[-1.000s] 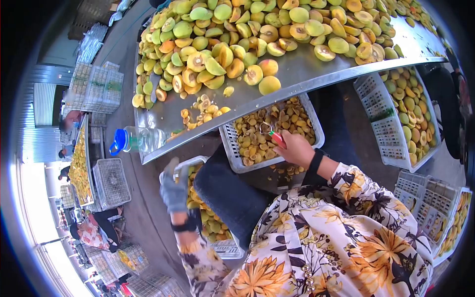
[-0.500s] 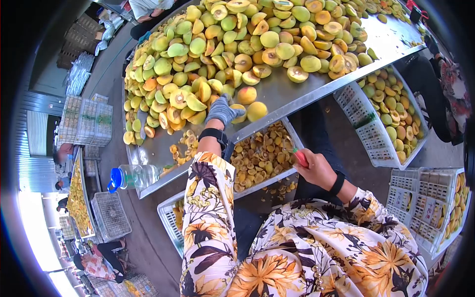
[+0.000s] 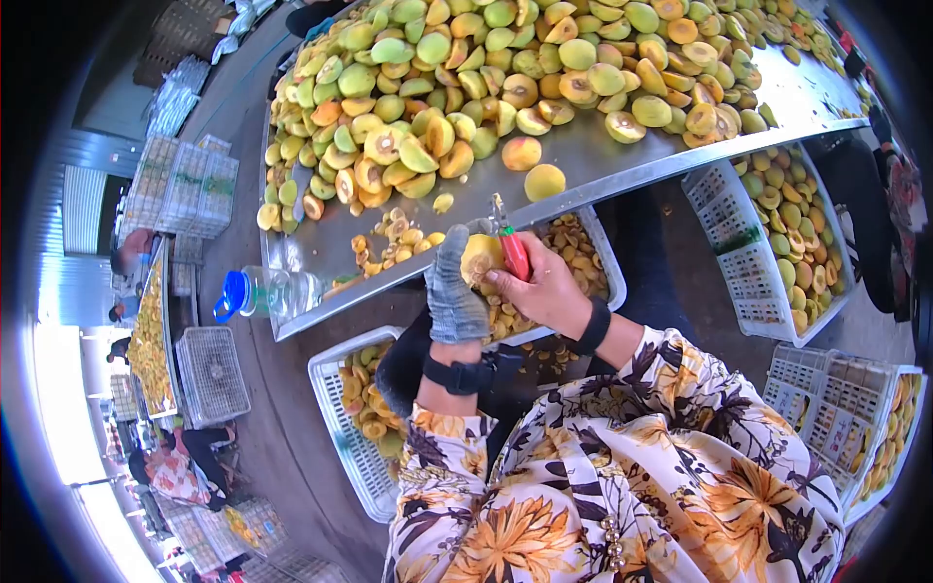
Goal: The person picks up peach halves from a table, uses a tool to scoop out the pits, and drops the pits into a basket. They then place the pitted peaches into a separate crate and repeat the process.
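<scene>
In a grey glove, my left hand (image 3: 455, 291) holds a halved yellow fruit (image 3: 480, 258), its cut face turned toward my right hand. My right hand (image 3: 549, 291) is bare and closed round the red handle of a small tool (image 3: 514, 255), whose metal tip points up and away past the fruit. Both hands meet over the front edge of the metal table (image 3: 622, 179). Beneath them a white crate (image 3: 614, 262) holds small brown-yellow pieces. Two fruits (image 3: 544, 182) lie near the table edge, in front of a large heap of halved fruit (image 3: 466, 87).
A clear bottle with a blue cap (image 3: 277, 291) stands at the table's left corner. White crates of fruit stand at lower left (image 3: 374, 486) and right (image 3: 724, 262), with stacked crates (image 3: 826, 418) beyond. People sit at far left (image 3: 180, 466) and right.
My left hand has come back from the heap toward me with a fruit half. My right hand has moved left and up with the red-handled tool to meet it. The view has shifted.
</scene>
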The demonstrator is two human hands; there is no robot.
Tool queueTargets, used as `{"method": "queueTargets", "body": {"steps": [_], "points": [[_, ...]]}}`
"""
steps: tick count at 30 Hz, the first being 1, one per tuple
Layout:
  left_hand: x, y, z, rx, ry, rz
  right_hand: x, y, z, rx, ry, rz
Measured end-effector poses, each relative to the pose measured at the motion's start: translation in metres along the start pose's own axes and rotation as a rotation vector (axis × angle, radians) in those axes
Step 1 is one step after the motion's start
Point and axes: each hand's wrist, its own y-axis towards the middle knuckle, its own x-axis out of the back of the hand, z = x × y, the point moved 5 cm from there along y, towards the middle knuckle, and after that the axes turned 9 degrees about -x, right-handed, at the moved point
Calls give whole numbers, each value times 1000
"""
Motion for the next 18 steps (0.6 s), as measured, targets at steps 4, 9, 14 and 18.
{"method": "queueTargets", "body": {"steps": [4,9,14,18], "points": [[34,-17,20,-129,-113,-115,-11,-8,-18,-340,188,86],[51,-31,30,-6,-183,-304,-12,-28,-4,79,-342,-3],[50,-28,23,-207,-33,-191,-13,-54,-10,-63,-507,165],[42,-35,18,-445,316,-112,-12,-61,-16,-87,-482,174]]}}
